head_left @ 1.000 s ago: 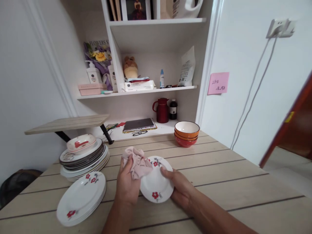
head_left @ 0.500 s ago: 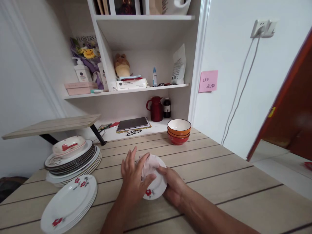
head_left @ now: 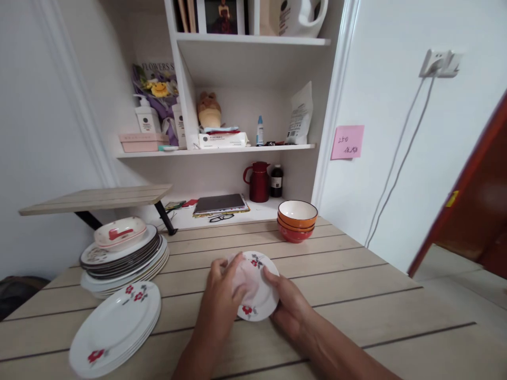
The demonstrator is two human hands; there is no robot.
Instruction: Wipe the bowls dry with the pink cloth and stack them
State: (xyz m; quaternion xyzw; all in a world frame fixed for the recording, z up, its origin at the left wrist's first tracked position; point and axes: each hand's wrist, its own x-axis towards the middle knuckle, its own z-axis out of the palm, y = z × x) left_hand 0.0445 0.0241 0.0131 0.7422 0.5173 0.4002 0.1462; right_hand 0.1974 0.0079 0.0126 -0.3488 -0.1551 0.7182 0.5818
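Observation:
A small white plate (head_left: 264,301) with red flowers is tilted above the wooden table in front of me. My right hand (head_left: 292,309) grips its right edge, thumb on the upper face and fingers underneath. With bent fingers, my left hand (head_left: 220,295) presses a pale pink cloth (head_left: 247,281) against the plate's left part. The cloth hides some of the plate's surface. To the left lies a stack of white oval plates (head_left: 114,327) with the same red flowers.
A taller pile of plates (head_left: 122,258) with a patterned dish (head_left: 121,232) on top stands at the left, near a small raised shelf (head_left: 99,198). Stacked bowls (head_left: 297,224) sit at the back right. Behind are a laptop (head_left: 219,202), glasses (head_left: 222,217) and a red jug (head_left: 259,182).
My left hand has drawn its fingers in and the cloth has shifted on the plate, uncovering the upper flower. The whole view has shifted slightly.

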